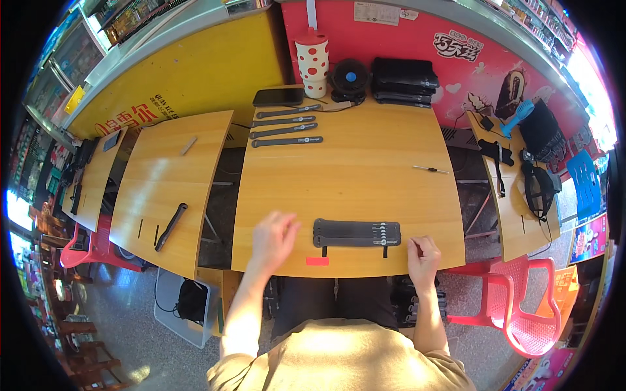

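A stack of dark grey straps (pixel 345 233) lies crosswise on the middle desk (pixel 345 186) near its front edge, above short black marks and a red patch (pixel 317 261). Just left of the stack, my left hand (pixel 277 238) is raised with curled fingers and nothing visible in them. Right of the stack, my right hand (pixel 422 254) has its fingers closed; anything inside is hidden. Several similar straps (pixel 287 141) lie in separate rows at the desk's back left. A thin pen-like object (pixel 429 169) lies at the right.
At the back are a phone (pixel 278 97), spotted tumbler (pixel 312 65), black fan (pixel 348 78) and black pouches (pixel 404 81). Side desks (pixel 156 176) flank me, the right holding black gear (pixel 536 192). Red chairs (pixel 515 300) and a plastic bin (pixel 182 306) stand below.
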`<move>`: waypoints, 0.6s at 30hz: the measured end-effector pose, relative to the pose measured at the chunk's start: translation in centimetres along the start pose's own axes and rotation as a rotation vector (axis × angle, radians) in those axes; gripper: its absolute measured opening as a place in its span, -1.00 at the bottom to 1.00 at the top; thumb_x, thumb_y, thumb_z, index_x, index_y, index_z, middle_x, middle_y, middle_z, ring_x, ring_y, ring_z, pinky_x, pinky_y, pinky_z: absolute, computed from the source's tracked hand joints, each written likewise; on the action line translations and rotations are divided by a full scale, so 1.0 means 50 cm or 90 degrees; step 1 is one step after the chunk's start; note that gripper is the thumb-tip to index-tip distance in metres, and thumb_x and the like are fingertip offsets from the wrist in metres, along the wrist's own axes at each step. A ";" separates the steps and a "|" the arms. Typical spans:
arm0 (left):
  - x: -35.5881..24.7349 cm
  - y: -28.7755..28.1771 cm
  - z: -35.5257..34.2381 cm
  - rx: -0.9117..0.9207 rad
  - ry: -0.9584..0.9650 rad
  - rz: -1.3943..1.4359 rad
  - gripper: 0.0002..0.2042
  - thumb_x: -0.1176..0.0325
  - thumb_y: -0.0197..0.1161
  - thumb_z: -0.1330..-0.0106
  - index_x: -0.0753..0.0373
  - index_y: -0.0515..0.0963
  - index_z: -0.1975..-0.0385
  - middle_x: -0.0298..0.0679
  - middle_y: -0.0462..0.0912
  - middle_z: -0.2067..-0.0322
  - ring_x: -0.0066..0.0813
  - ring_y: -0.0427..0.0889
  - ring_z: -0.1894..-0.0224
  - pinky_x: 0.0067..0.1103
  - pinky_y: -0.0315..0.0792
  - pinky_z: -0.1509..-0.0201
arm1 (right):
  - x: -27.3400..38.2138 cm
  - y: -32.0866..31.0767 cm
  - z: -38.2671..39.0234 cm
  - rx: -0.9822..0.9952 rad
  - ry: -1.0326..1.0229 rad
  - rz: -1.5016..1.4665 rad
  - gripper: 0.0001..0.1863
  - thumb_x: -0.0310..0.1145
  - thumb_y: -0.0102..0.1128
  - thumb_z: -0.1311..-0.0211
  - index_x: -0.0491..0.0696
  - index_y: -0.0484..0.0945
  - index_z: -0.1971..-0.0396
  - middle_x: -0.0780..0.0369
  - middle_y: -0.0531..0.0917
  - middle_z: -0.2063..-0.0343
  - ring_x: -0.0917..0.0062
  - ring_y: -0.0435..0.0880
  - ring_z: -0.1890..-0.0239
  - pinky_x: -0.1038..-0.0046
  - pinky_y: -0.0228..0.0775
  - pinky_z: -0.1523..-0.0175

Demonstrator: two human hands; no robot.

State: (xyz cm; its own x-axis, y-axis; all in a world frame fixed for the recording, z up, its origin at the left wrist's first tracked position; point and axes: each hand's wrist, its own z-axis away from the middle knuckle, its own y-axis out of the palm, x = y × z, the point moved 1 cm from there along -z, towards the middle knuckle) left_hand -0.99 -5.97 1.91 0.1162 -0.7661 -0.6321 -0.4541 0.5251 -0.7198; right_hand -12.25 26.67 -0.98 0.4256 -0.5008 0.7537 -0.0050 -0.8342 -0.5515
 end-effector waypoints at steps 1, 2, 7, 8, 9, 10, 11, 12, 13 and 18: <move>0.009 -0.005 -0.048 -0.044 0.051 -0.076 -0.87 0.37 0.30 -0.26 0.23 0.66 0.25 -0.14 0.57 0.42 -0.09 0.62 0.33 -0.30 0.49 0.29 | -0.006 -0.003 -0.006 -0.019 0.005 -0.026 -0.96 -0.61 0.27 -0.16 -0.25 0.60 0.39 0.16 0.50 0.58 0.47 0.48 0.56 0.49 0.28 0.43; 0.013 -0.007 -0.099 -0.058 0.079 -0.130 -0.86 0.36 0.28 -0.27 0.22 0.65 0.24 -0.12 0.58 0.38 -0.06 0.62 0.29 -0.27 0.50 0.26 | -0.006 -0.005 -0.007 -0.011 -0.003 -0.017 -0.97 -0.61 0.25 -0.17 -0.24 0.60 0.39 0.16 0.51 0.57 0.46 0.47 0.57 0.47 0.27 0.44; 0.087 0.046 -0.331 -0.021 0.075 -0.257 -0.85 0.34 0.25 -0.29 0.15 0.66 0.19 -0.07 0.59 0.28 -0.05 0.62 0.17 -0.24 0.53 0.15 | 0.011 0.005 -0.002 -0.042 -0.042 0.006 -0.99 -0.61 0.23 -0.18 -0.23 0.60 0.40 0.12 0.51 0.57 0.39 0.50 0.56 0.42 0.28 0.44; 0.096 0.055 -0.355 -0.010 0.061 -0.293 -0.85 0.33 0.26 -0.28 0.13 0.67 0.20 -0.07 0.59 0.28 -0.06 0.62 0.16 -0.24 0.53 0.13 | 0.012 0.008 0.001 -0.042 -0.049 0.023 -0.98 -0.59 0.24 -0.17 -0.20 0.61 0.40 0.10 0.53 0.55 0.28 0.54 0.55 0.37 0.33 0.44; 0.103 0.070 -0.375 -0.010 0.072 -0.290 -0.85 0.33 0.26 -0.28 0.13 0.67 0.20 -0.07 0.59 0.28 -0.06 0.62 0.16 -0.24 0.53 0.13 | 0.010 0.007 0.002 -0.044 -0.052 0.044 -0.98 -0.57 0.25 -0.17 -0.18 0.62 0.39 0.08 0.54 0.54 0.18 0.57 0.54 0.31 0.37 0.44; 0.111 0.078 -0.388 0.021 0.058 -0.297 -0.86 0.32 0.28 -0.27 0.12 0.68 0.22 -0.08 0.59 0.27 -0.06 0.62 0.15 -0.24 0.53 0.11 | 0.011 0.005 0.005 -0.046 -0.048 0.041 -0.99 -0.56 0.25 -0.16 -0.16 0.62 0.40 0.08 0.54 0.54 0.15 0.58 0.53 0.29 0.38 0.44; 0.120 0.083 -0.398 0.051 0.042 -0.306 -0.86 0.31 0.31 -0.25 0.12 0.69 0.24 -0.09 0.59 0.27 -0.06 0.62 0.14 -0.24 0.52 0.10 | 0.013 0.003 0.004 -0.054 -0.045 0.043 -0.99 -0.56 0.25 -0.16 -0.16 0.62 0.40 0.08 0.54 0.54 0.15 0.58 0.53 0.29 0.38 0.44; 0.125 0.094 -0.403 0.059 0.049 -0.302 -0.86 0.31 0.31 -0.25 0.12 0.69 0.24 -0.09 0.59 0.27 -0.06 0.62 0.14 -0.24 0.52 0.10 | 0.012 0.005 0.005 -0.052 -0.039 0.044 -0.99 -0.56 0.26 -0.16 -0.16 0.62 0.41 0.08 0.54 0.54 0.17 0.58 0.54 0.30 0.37 0.45; 0.131 0.104 -0.403 0.058 0.052 -0.291 -0.87 0.31 0.34 -0.22 0.12 0.70 0.28 -0.10 0.60 0.28 -0.06 0.63 0.16 -0.24 0.52 0.12 | 0.011 0.006 0.007 -0.048 -0.032 0.044 -0.99 -0.56 0.26 -0.16 -0.16 0.62 0.41 0.09 0.54 0.54 0.20 0.57 0.55 0.31 0.37 0.46; 0.141 0.080 -0.368 -0.076 0.275 -0.242 -0.88 0.43 0.36 -0.16 0.26 0.54 0.46 -0.14 0.60 0.35 0.02 0.59 0.30 -0.22 0.47 0.22 | 0.021 -0.003 -0.005 -0.045 -0.008 -0.009 -0.99 -0.60 0.25 -0.16 -0.20 0.60 0.42 0.14 0.51 0.57 0.38 0.50 0.59 0.43 0.30 0.47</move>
State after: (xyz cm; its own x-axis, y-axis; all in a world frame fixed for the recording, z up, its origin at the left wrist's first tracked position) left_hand -18.25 -16.10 -0.13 -0.0687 -0.9872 -0.1441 -0.5507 0.1580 -0.8196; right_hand -12.03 26.23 -0.02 0.4367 -0.4869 0.7565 -0.0631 -0.8554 -0.5141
